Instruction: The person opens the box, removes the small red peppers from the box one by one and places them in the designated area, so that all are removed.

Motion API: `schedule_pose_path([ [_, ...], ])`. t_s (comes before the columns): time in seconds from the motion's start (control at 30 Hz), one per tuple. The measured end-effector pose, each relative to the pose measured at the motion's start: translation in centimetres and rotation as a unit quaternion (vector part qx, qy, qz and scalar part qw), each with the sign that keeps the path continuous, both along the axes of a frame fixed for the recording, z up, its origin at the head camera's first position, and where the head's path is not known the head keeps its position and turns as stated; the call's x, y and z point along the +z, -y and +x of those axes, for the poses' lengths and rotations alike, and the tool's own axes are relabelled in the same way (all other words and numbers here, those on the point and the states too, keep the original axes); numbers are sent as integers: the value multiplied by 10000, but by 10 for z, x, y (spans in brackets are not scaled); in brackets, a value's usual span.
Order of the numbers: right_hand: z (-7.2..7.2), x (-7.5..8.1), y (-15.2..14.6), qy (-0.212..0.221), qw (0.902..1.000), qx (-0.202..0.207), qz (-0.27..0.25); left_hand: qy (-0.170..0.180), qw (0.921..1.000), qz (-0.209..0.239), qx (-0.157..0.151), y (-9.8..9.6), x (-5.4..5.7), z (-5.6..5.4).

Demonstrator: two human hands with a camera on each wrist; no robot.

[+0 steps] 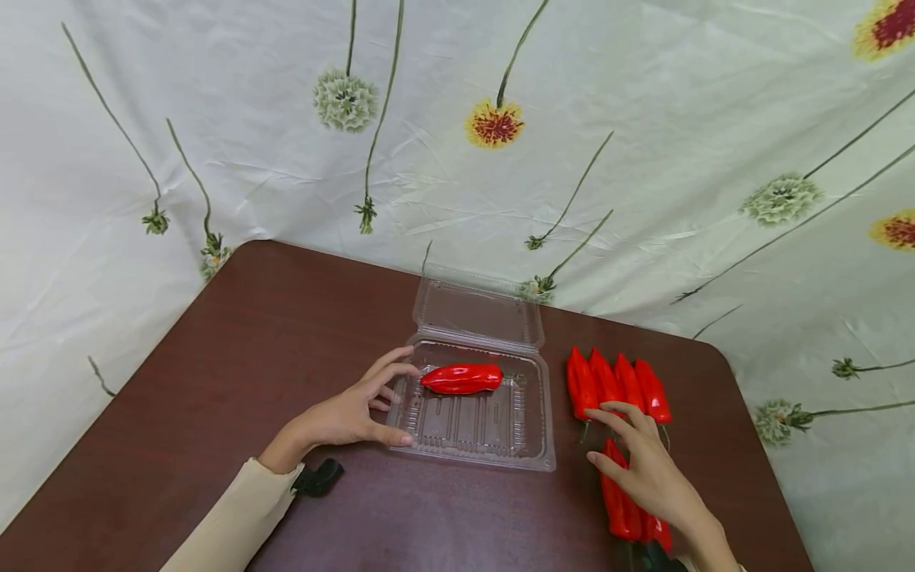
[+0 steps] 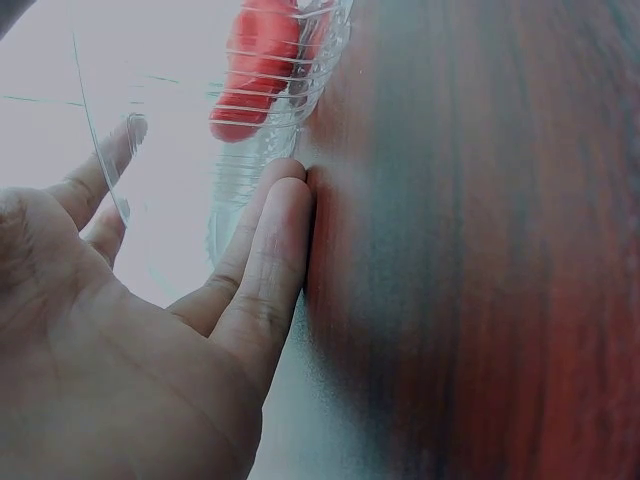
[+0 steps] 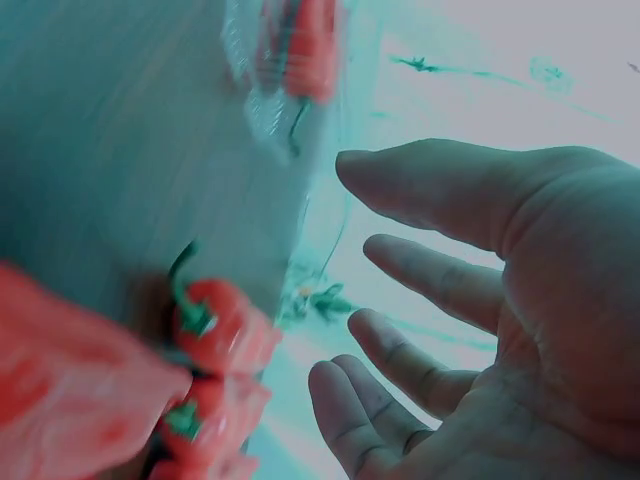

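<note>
A clear plastic clamshell box [image 1: 475,459] lies on the table with its lid raised at the back. Inside it, near the back, lies one red pepper [image 1: 463,379] on its side. My left hand [image 1: 350,413] rests at the box's left side, thumb by the front corner and fingers along the rim; the left wrist view shows straight fingers [image 2: 270,270]. Above the peppers on the right hovers my right hand [image 1: 646,465], fingers spread and nothing in it. Behind it stretches a row of several red peppers [image 1: 582,385]; more red peppers [image 1: 618,508] lie under it, partly hidden.
The dark brown wooden table [image 1: 286,318] has rounded back corners. A pale cloth [image 1: 286,159] with a flower print hangs right behind it and along its sides. The box's lid [image 1: 477,306] leans back toward this cloth.
</note>
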State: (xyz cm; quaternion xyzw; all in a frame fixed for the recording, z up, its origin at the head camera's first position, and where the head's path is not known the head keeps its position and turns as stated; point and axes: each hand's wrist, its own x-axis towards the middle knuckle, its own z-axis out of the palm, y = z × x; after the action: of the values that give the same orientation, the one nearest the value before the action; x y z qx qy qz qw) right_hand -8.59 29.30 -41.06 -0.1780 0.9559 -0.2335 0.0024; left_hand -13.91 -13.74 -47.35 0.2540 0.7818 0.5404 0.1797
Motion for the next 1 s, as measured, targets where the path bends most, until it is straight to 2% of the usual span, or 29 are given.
schedule_pose_path([
  [0.6,-28,17,46,-82,9959,851,-296,46,10000,-58,29,0,0,-1],
  [0.8,-36,23,64,124,9921,1175,-414,80,9999,-70,9,0,0,1],
  [1.0,-57,23,79,505,9863,1465,-564,59,10000,-48,19,0,0,1],
])
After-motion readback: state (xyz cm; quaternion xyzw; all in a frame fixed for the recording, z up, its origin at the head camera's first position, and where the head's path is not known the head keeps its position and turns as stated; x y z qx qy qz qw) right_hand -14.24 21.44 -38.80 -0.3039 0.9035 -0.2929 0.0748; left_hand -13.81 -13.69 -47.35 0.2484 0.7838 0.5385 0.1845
